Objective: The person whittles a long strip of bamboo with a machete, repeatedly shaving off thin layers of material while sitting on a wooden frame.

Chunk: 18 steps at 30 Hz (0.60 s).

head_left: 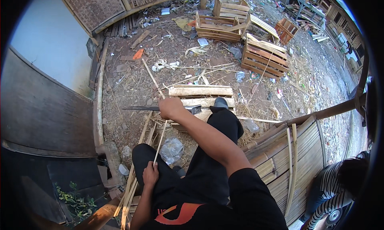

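Note:
My right hand (172, 108) is closed around a knife (140, 108), its long dark blade pointing left. A greyish part (195, 109) shows on the other side of the fist, near my shoe (221, 103). Between the fingers of my left hand (151, 173), by my left knee, is the lower end of a thin bamboo strip (161, 141). The strip runs up to the right fist, and a pale length (152, 77) continues beyond it. The fist hides where strip and blade meet. Below it lies a slatted wooden crate (200, 91), my foot resting against it.
More strips (132, 190) lean beside my left leg. Clear crumpled plastic (171, 150) lies between my legs. Several wooden crates (265, 57) stand on littered ground farther off. A bamboo bench (276, 166) is at my right, with a person in striped sleeves (334, 180) beyond.

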Motion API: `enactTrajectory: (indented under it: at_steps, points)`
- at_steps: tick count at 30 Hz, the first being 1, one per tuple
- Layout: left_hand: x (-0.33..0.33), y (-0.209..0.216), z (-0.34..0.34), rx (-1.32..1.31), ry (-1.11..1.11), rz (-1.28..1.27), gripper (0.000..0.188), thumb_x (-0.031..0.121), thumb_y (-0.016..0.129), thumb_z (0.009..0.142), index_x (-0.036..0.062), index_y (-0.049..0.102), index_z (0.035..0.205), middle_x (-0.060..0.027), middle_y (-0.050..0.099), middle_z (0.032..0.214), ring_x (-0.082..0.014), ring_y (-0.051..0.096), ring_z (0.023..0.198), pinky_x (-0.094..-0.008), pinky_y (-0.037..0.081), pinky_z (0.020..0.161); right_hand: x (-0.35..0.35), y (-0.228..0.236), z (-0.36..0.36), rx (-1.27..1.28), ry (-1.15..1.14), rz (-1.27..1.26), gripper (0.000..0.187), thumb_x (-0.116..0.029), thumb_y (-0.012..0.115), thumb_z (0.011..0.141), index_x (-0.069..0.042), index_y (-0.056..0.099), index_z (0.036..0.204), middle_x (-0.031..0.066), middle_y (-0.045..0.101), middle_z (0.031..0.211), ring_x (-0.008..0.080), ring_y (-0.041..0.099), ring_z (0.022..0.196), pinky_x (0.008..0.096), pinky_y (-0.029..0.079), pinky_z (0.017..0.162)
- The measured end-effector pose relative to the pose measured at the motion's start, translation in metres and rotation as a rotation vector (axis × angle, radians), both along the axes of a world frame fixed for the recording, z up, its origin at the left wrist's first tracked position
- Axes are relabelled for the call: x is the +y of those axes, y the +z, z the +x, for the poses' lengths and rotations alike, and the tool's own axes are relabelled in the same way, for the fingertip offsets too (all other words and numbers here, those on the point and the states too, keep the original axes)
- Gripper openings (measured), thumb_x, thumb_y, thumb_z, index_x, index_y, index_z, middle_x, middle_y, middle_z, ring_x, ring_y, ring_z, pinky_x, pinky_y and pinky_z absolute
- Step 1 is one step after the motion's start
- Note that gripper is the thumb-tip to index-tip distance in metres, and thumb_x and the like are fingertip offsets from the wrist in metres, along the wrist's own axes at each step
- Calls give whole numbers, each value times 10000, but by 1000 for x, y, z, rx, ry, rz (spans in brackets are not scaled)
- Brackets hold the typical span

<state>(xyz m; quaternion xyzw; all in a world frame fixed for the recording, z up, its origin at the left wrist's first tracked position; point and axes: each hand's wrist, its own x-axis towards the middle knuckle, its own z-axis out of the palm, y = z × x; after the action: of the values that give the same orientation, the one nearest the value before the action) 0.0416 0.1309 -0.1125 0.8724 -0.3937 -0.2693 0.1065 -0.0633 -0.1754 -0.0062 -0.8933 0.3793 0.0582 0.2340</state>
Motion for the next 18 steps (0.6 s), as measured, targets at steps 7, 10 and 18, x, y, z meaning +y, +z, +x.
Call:
enactTrajectory:
  at_steps: [7, 10, 18]
  points:
    - [24, 16, 5, -58, -69, 8, 262, 329, 549, 950, 85, 590, 1037, -212, 689, 899, -446, 645, 891, -541, 489, 771, -23, -142, -14, 416, -187, 247, 330, -212, 691, 789, -127, 738, 1105, 75, 690, 1192, 257, 681, 1057, 412, 565, 796]
    - [25, 23, -3, -88, -143, 95, 243, 318, 555, 939, 103, 590, 1049, -210, 692, 897, -439, 652, 890, -542, 497, 773, -34, -192, -48, 466, -388, 281, 325, -213, 692, 807, -132, 734, 1118, 56, 681, 1215, 249, 673, 1071, 450, 571, 752]
    - [35, 49, 1, -48, -84, 4, 201, 259, 565, 936, 75, 597, 1011, -232, 682, 900, -463, 636, 887, -547, 493, 772, -25, -171, -73, 453, -382, 232, 384, -256, 702, 785, -136, 718, 1149, 81, 656, 1256, 258, 661, 1104, 405, 563, 824]
